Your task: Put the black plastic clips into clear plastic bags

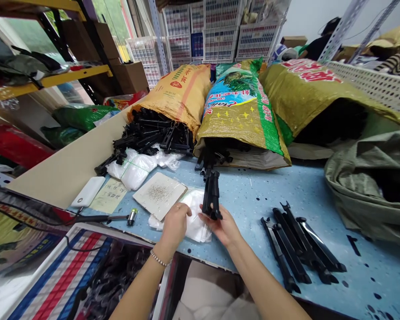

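Observation:
My right hand [222,228] is closed round the lower end of a bundle of black plastic parts [211,195], which stands upright above the blue table [253,195]. My left hand [175,222], with a bracelet on the wrist, has its fingers curled and pinching at a clear plastic bag [197,222] lying on the table just left of the bundle. A white tile with small metal bits [159,194] lies just beyond the left hand.
Several long black parts [298,249] lie in a row to the right. Three woven sacks [240,111] spill black parts at the back. A hammer [120,218], a white power bank [88,191], a paper note and white bags [133,169] sit left. Green cloth [370,186] lies far right.

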A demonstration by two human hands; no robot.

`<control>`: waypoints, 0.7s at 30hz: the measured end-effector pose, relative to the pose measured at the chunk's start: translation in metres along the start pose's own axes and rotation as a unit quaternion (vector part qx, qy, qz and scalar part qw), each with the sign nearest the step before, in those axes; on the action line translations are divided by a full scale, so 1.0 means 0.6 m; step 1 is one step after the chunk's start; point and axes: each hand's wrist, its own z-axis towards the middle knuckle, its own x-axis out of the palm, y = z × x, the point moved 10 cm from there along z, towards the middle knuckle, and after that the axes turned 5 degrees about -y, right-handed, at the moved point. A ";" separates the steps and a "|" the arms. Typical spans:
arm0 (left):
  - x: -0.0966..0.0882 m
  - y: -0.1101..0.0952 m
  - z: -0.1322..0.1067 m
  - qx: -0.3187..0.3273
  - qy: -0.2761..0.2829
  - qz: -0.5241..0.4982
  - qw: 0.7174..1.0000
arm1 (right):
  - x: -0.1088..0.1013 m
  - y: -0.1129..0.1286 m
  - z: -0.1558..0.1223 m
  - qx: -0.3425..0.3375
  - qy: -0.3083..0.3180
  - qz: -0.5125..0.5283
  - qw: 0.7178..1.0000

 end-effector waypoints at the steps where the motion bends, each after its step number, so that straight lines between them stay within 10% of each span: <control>1: -0.012 -0.007 -0.001 0.019 -0.005 0.038 0.999 | -0.006 0.004 0.000 -0.010 -0.013 -0.017 1.000; 6: -0.016 -0.019 0.002 0.100 0.022 0.157 0.982 | -0.041 -0.019 -0.065 0.101 0.032 -0.016 0.994; 13: -0.001 -0.013 -0.017 0.102 0.068 0.055 0.991 | -0.042 -0.131 -0.160 0.392 0.136 0.112 0.903; 21: 0.048 -0.121 -0.144 0.171 0.222 -0.025 0.960 | -0.058 -0.069 -0.068 0.087 0.053 -0.177 0.979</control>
